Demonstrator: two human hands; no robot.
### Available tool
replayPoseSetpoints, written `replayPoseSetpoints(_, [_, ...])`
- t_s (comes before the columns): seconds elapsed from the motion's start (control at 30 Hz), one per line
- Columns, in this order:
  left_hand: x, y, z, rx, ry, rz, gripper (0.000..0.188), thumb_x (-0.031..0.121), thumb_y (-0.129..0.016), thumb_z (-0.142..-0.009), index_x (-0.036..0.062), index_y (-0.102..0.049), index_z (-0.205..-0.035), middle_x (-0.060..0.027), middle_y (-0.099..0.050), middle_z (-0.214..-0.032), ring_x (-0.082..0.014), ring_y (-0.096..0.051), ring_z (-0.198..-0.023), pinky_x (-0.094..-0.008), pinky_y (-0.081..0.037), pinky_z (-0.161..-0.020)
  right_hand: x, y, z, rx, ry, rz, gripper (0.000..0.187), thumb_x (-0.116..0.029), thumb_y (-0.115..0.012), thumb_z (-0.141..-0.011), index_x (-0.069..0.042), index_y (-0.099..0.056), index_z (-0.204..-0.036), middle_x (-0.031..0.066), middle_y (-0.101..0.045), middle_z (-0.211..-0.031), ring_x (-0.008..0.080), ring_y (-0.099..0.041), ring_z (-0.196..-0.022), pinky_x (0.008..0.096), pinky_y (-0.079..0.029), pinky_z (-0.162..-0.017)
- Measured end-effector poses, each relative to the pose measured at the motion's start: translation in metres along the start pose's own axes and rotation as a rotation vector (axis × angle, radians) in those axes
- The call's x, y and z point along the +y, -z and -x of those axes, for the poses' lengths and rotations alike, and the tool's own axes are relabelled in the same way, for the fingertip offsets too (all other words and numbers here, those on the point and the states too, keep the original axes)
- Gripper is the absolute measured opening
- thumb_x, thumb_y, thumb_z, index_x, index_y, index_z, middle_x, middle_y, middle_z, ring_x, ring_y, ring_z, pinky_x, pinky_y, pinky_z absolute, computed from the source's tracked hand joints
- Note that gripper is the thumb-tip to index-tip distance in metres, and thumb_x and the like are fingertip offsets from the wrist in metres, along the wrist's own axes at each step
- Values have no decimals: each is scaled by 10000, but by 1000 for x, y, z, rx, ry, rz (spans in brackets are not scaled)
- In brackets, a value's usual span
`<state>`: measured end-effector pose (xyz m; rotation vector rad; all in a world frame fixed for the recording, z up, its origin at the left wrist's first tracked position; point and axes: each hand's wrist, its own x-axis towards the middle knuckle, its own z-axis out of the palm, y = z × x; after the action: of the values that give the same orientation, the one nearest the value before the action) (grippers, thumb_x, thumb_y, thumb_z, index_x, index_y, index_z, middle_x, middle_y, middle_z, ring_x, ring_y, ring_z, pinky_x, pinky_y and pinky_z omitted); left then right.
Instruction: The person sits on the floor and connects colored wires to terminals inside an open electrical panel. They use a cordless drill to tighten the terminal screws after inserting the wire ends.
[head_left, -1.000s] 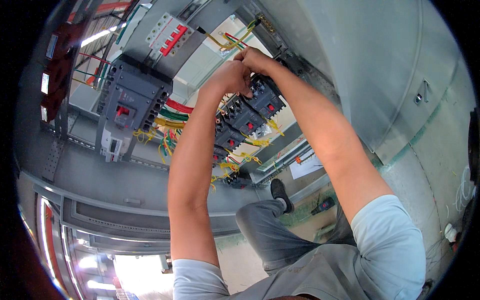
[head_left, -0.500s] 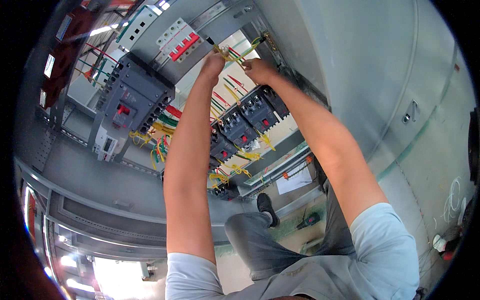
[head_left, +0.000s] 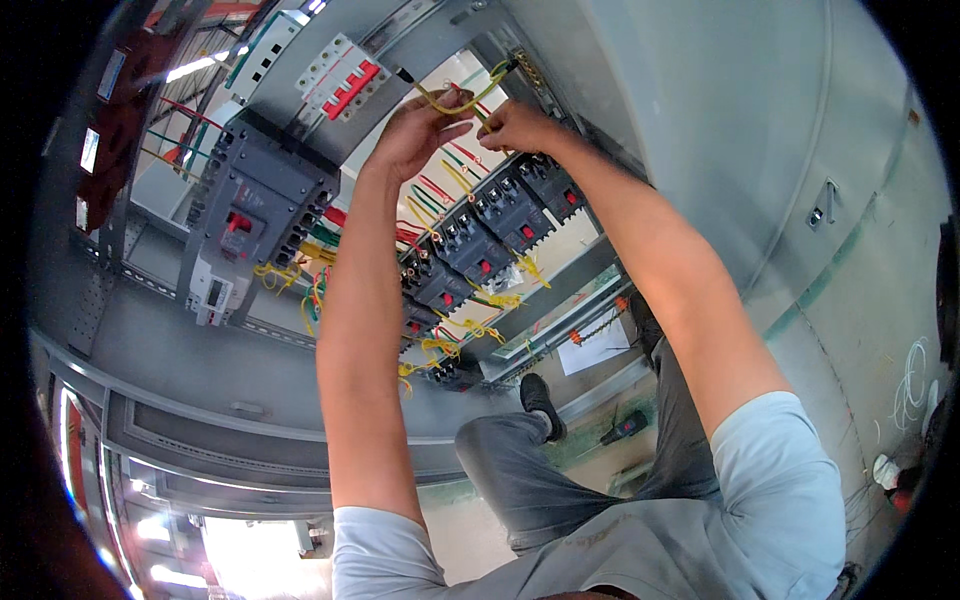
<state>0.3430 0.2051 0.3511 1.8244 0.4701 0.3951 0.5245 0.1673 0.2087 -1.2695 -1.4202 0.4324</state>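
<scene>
My left hand (head_left: 408, 135) is raised inside the metal cabinet, thumb and fingers apart, just under a yellow-green wire (head_left: 440, 106) with a black end. That wire loops across toward the cabinet's far right corner. Close beside it, my right hand (head_left: 518, 128) is closed with its fingertips pinched round a thin yellow wire; the pinch itself is partly hidden. Below both hands runs a row of dark breakers (head_left: 507, 212) with red switches. Red, green and yellow wires with ring lugs (head_left: 435, 187) stick out behind the row.
A large dark breaker (head_left: 250, 200) and a white breaker with red levers (head_left: 348, 90) sit to the left. The grey cabinet door (head_left: 720, 130) stands at the right. Below lie a white paper (head_left: 594, 350) and a black tool (head_left: 625, 427).
My left hand has spread from a closed grip, its fingers now showing apart. The right hand stays pinched in nearly the same place. The view has shifted slightly.
</scene>
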Motion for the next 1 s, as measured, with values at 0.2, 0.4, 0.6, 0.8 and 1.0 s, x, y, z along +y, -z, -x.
replayPoseSetpoints(0.2, [1,0,18,-145,33,153,361,302,-637,-1041,45,-611,-1293,-94,-672,-1236,-242,-673,-1120,-391,-574,-1006,-4,2,-1,-8,48,-33,218,-239,-800,-800,-34,-771,-865,75,-733,-712,166,-692,-631,349,-548,-655])
replayPoseSetpoints(0.4, [-34,34,10,-167,-4,326,409,331,-537,-1085,35,-568,-1365,-126,-612,-1345,-265,-611,-1201,-466,-509,-1101,-20,-9,2,26,30,41,251,-250,-822,-754,-45,-787,-895,101,-752,-758,211,-723,-674,380,-563,-690])
replayPoseSetpoints(0.6, [-21,16,12,-301,52,290,474,341,-566,-1067,29,-526,-1422,-161,-550,-1453,-304,-547,-1335,-427,-454,-1154,-2,0,6,102,60,80,319,-288,-858,-697,-48,-788,-894,143,-752,-794,256,-743,-752,402,-574,-717])
replayPoseSetpoints(0.8, [-25,21,31,-290,60,256,417,302,-569,-1070,52,-533,-1401,-138,-553,-1453,-290,-527,-1372,-394,-432,-1167,-26,-5,10,98,44,135,320,-303,-881,-689,-61,-779,-872,155,-752,-860,296,-746,-817,423,-578,-759])
replayPoseSetpoints(1.0, [-5,-15,24,-285,-15,-295,412,335,-691,-1010,50,-627,-1300,-83,-659,-1269,-165,-616,-1165,-323,-498,-1000,-2,0,3,154,83,100,325,-323,-872,-701,-78,-780,-894,180,-744,-887,342,-738,-867,449,-558,-789])
